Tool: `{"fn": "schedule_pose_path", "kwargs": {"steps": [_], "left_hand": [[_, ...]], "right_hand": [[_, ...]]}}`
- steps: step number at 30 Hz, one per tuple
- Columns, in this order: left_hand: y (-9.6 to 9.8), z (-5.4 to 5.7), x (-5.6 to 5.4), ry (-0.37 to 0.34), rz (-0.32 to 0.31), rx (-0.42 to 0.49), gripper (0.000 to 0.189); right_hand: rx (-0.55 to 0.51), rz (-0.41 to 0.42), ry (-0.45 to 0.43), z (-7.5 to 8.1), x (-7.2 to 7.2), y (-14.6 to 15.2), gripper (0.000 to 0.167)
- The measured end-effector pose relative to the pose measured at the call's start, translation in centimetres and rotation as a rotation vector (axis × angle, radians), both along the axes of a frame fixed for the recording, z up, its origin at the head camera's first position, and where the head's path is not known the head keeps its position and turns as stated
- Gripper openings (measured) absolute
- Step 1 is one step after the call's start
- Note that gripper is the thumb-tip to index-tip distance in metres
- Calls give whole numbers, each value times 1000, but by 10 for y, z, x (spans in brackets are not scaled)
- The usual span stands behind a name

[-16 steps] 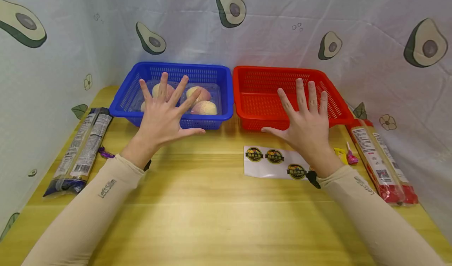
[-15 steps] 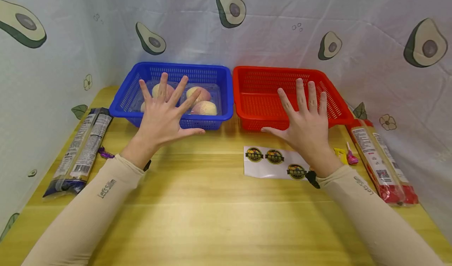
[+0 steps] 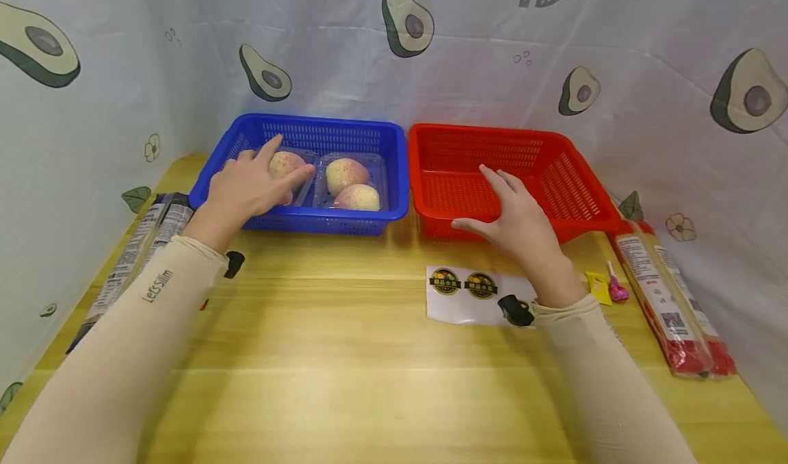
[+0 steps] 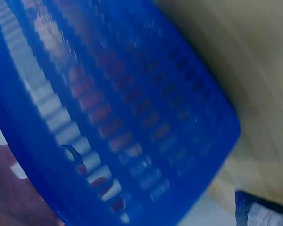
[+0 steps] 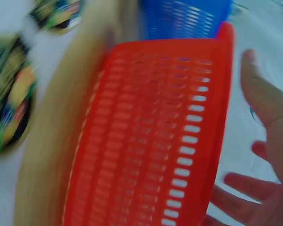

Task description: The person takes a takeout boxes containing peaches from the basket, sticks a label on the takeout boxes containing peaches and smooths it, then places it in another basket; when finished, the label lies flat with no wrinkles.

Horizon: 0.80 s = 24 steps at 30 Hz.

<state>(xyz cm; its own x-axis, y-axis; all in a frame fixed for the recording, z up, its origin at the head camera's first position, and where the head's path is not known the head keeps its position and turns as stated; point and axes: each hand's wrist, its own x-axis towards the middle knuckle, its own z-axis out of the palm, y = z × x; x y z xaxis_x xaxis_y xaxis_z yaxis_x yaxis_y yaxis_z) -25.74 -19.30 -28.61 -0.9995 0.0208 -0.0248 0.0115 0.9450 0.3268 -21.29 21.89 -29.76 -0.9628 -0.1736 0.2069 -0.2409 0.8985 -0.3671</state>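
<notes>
My left hand (image 3: 243, 185) hovers over the left part of a blue plastic basket (image 3: 308, 223), thumb and index finger spread, nothing gripped. Inside the basket are two clear plastic boxes (image 3: 320, 200) holding pink and yellow peaches (image 3: 357, 198); the left box is partly hidden by the hand. The left wrist view is mostly the basket's slotted wall (image 4: 127, 108), with part of the hand (image 4: 19, 197) at lower left. Over the front of a red basket (image 3: 455, 207), which holds nothing, my right hand (image 3: 520, 221) is spread, thumb apart. Its fingers stand beyond the red rim in the right wrist view.
A sticker sheet (image 3: 458, 306) with round labels lies before the red basket. To its right are a yellow packet (image 3: 598, 288), a pink lollipop (image 3: 618, 289) and a red-and-white package (image 3: 671, 306). A dark package (image 3: 138, 245) lies at left, partly behind the arm.
My left hand has moved left and turned, uncovering more of the peaches. The right hand has shifted slightly left and tilted, its fingers now more relaxed. The head view has tipped up slightly.
</notes>
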Motion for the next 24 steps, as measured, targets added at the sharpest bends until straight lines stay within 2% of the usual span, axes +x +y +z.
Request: {"fn": "schedule_pose_path", "kwargs": {"steps": [3, 6, 14, 20, 24], "left_hand": [[-13, 4, -11, -92, 13, 6, 114], [-22, 5, -19, -150, 0, 2, 115], [-24, 5, -30, -266, -1, 33, 117], [-25, 4, -40, -351, 43, 85, 126], [-25, 1, -44, -362, 43, 132, 126]], "right_hand": [[-91, -16, -88, -2, -4, -2, 104], [-159, -22, -133, -6, -6, -2, 101], [-222, -1, -103, -14, -4, 5, 88], [-269, 46, -98, -16, -6, 7, 71], [-269, 64, -100, -19, -7, 7, 58]]}}
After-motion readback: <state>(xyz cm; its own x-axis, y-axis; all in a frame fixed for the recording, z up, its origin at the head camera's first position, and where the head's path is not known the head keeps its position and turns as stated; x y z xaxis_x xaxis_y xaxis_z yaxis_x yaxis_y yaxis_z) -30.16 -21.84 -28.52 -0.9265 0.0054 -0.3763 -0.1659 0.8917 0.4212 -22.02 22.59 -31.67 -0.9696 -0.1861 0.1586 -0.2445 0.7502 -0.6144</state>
